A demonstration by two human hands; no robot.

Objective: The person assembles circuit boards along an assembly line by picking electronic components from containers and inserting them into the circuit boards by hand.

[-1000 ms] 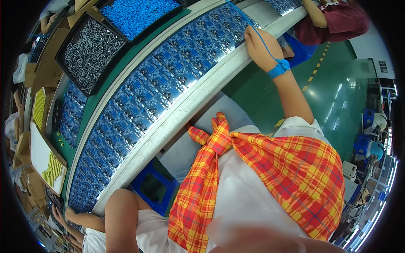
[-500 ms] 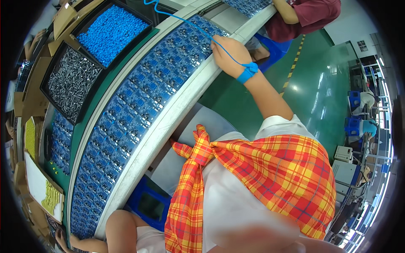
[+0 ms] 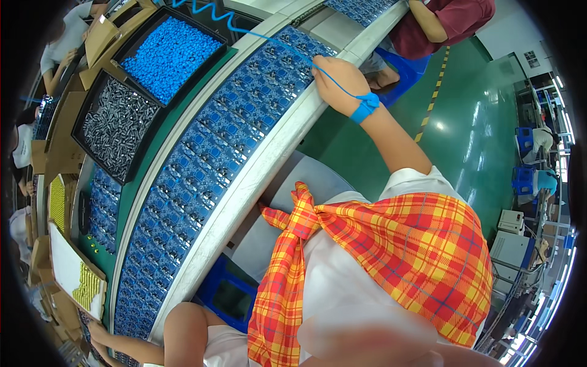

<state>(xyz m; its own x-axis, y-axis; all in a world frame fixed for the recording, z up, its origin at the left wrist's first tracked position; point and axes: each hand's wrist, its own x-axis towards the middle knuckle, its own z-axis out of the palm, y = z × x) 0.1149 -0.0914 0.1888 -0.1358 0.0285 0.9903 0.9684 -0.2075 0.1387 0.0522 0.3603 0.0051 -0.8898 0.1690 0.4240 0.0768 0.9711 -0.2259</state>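
Note:
My right hand [image 3: 341,85] lies at the inner side of the pale conveyor rail [image 3: 260,162], its fingers curled over the blue circuit boards [image 3: 217,140]. Whatever the fingertips grip, if anything, is hidden. Round that wrist goes a blue wrist strap [image 3: 365,107]. Its blue cord runs across the back of the hand and off in coils toward the upper left. A bent bare arm [image 3: 183,333] with a white sleeve is at the lower edge, seemingly my left one, its hand out of view. Beyond it, someone else's hands [image 3: 95,333] are over the boards.
Black trays of blue parts [image 3: 171,58] and of metallic cylindrical parts [image 3: 116,122] stand beyond the conveyor. A white board with yellow parts [image 3: 88,287] lies at the left. A co-worker in a dark red shirt [image 3: 461,24] sits at the upper right. A blue stool [image 3: 223,290] is below.
The whole view has shifted, so most things appear a little further right. More coils of the cord show now. My right hand stays at the rail.

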